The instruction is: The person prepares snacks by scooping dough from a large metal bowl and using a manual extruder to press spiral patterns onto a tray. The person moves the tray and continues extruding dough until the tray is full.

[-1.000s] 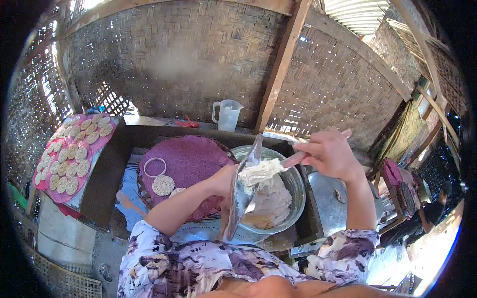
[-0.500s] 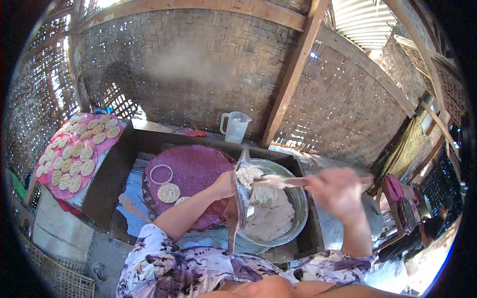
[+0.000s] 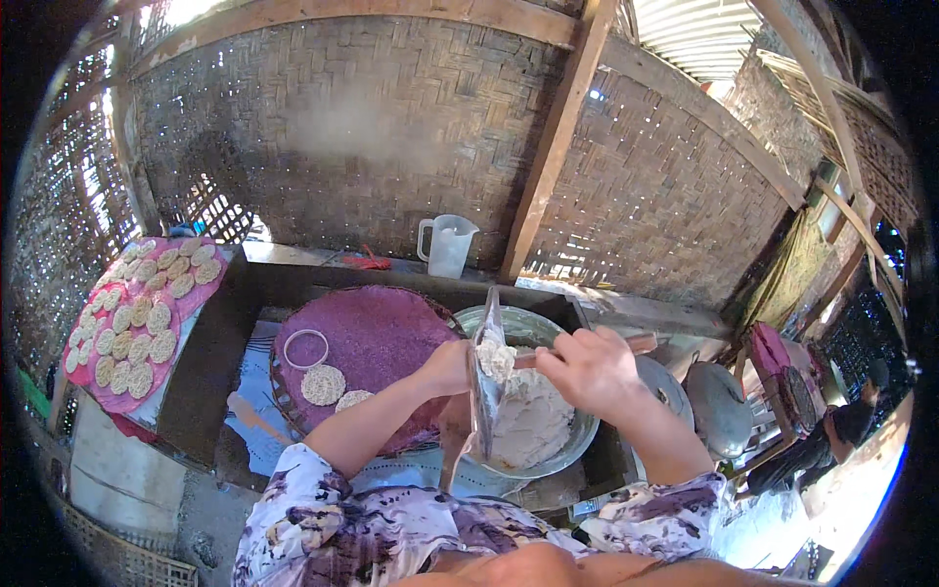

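Observation:
A wooden stick is gripped in my right hand, its end on a lump of pale dough. That lump sits against a long metal-faced tool with a wooden part, seen nearly edge-on. My left hand holds this tool from its left side; its fingertips are partly hidden behind it. Below both hands stands a wide metal basin with a mass of pale dough in it.
Left of the basin lies a round purple tray with a white ring and lacy pale discs. Several more discs cover a pink cloth. A clear jug stands behind. A person is at far right.
My right hand has moved left and closer to the metal-faced tool, with the stick. The dough lump now lies lower on the tool's face.

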